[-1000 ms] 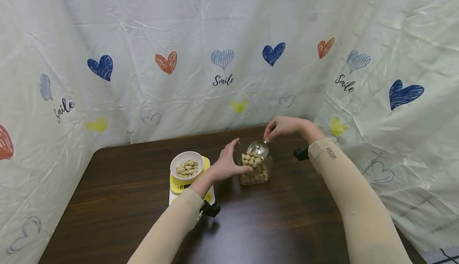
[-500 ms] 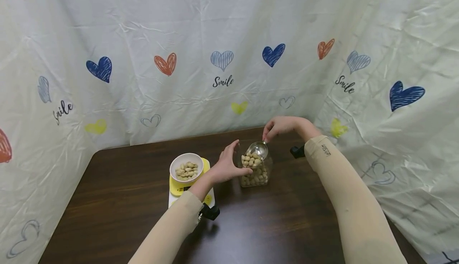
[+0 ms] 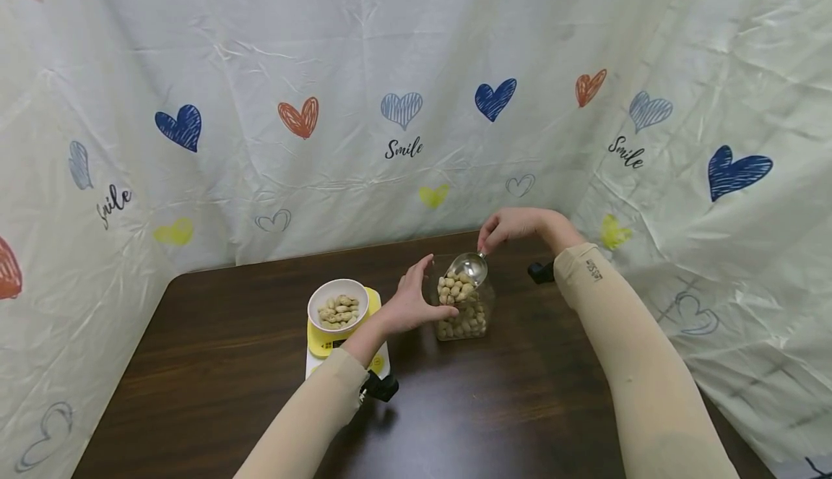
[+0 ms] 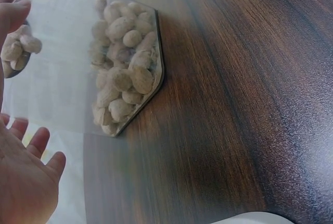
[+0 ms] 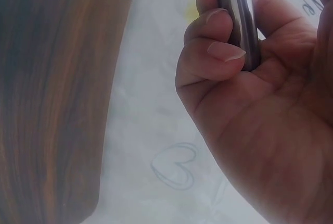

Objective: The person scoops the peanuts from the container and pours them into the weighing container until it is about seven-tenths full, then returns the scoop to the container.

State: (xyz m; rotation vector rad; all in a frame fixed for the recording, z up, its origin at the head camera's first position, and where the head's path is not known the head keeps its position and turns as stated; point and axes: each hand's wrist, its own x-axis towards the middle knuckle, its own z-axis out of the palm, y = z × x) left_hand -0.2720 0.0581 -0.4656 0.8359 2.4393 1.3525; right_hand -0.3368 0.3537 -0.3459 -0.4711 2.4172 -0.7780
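Observation:
A clear square jar (image 3: 486, 309) stands on the table, its lower part full of unshelled peanuts (image 4: 122, 70). My left hand (image 3: 411, 303) spans the jar near its mouth, thumb along the near side and fingers along the left. Over the jar's far right, my right hand (image 3: 512, 226) grips a metal scoop (image 3: 472, 266) by its handle (image 5: 240, 26), fingers curled round it in the right wrist view. The scoop is tilted down inside the jar's mouth, with several peanuts (image 3: 455, 287) heaped in its bowl; they also show through the jar wall in the left wrist view.
Left of the jar, a white bowl (image 3: 318, 298) with peanuts sits on a yellow and white kitchen scale (image 3: 318, 349), partly hidden by my left forearm. A heart-printed curtain (image 3: 351, 175) hangs behind the dark wooden table (image 3: 214, 363) and along its sides.
The scoop, held in my right hand, has risen very slightly in the jar with its peanuts. My left hand has stayed at the jar.

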